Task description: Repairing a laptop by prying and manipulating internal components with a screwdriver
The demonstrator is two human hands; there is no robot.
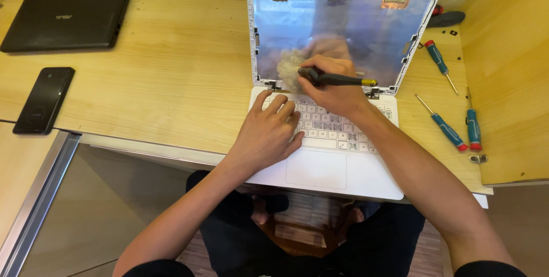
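White laptop (337, 157), screen panel removed, sits open at the front edge of the wooden desk (171, 71). Left hand (269, 134) rests flat on the keyboard, fingers extended and grasping nothing. Right hand (331, 85) is clenched around a black-handled brush (337, 79), whose blurred bristles meet the lower left of the bare lid interior. Three blue screwdrivers (449, 130) lie to the right. A closed black laptop (66, 18) and a black phone (44, 100) lie at far left.

1 head cam, looks steeply down, close over desk (171, 82) w/ laptop (331, 162).
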